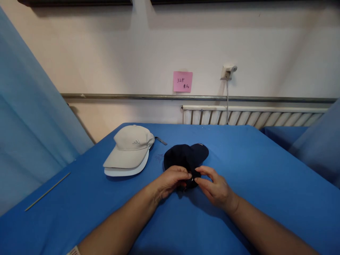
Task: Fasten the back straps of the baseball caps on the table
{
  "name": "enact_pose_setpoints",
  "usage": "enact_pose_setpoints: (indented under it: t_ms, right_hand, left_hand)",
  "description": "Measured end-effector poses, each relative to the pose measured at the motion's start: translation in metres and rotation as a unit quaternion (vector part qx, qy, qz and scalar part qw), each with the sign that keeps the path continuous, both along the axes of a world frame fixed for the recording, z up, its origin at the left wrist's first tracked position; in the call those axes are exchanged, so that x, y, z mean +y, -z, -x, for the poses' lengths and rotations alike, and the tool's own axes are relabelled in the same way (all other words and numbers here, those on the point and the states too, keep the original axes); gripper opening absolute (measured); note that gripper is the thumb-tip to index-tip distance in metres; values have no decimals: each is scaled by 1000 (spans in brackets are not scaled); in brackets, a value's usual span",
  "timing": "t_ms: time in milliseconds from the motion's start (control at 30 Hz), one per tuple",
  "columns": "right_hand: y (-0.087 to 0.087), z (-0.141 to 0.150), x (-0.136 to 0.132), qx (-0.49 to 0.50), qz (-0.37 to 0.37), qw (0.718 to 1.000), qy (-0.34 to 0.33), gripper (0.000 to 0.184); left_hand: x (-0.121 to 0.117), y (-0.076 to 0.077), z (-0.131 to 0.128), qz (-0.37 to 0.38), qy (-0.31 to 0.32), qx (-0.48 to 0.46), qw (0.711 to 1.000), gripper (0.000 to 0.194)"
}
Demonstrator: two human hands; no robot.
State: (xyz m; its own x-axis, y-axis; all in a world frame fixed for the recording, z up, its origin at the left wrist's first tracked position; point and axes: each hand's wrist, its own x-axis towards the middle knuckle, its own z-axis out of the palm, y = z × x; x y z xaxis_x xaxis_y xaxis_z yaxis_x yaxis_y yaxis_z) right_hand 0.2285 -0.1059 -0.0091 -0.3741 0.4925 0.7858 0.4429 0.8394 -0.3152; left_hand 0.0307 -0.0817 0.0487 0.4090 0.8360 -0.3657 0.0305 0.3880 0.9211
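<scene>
A dark navy or black baseball cap (177, 156) rests on the blue-covered table, its brim pointing to the far right. My left hand (174, 179) is closed on the cap's near edge, thumb on top. From the right, my right hand (215, 187) pinches the same near edge between thumb and fingers. A small shiny bit shows between the two hands, too small to make out. Left of the dark cap sits a beige cap (131, 138) stacked over a white cap (127, 172), and a dark strap (161, 141) sticks out behind them.
A thin stick (47, 191) lies near the table's left edge. Blue curtains (32, 117) hang at both sides. Behind the blue table (265, 170) are a radiator (247, 117), a metal rail (148, 97), a socket with a plug (227, 72) and a pink note (182, 81).
</scene>
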Motion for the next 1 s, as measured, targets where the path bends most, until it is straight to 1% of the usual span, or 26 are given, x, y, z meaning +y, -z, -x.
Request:
enact_pose_setpoints:
  t_ms: [67,133,233,333,433,667,767,867,933,1000]
  right_hand:
    - [-1,-1,1,8,-11,1000,9,37]
    - [-2,-2,2,21,-20,999,19,39]
    - [-2,-3,3,39,-9,999,25,40]
    - [-1,-4,4,49,2,998,25,40]
    - [1,-5,5,51,2,998,23,42]
    - [1,-3,2,34,-7,999,15,42]
    - [-1,-3,1,36,-2,999,14,43]
    - [-3,-4,3,39,-4,999,30,41]
    - [-5,-6,5,39,-12,998,53,37]
    - [-7,-8,6,30,-22,996,78,31]
  left_hand:
    - [0,1,-1,-16,-6,-14,1000,26]
    - [1,2,-2,-59,-26,-22,998,30]
    - [0,1,-5,-139,-50,7,989,31]
    - [0,-1,-5,-183,-48,34,981,32]
    - [0,-1,-3,-192,-37,41,980,32]
    - [-1,2,-5,-174,-23,35,984,32]
    - [-2,5,-7,-196,-30,44,979,30]
    - [-4,7,-7,-267,-49,77,959,26]
    - [-7,5,-7,-333,-42,111,936,24]
    - [-12,3,-7,-398,-18,150,905,28]
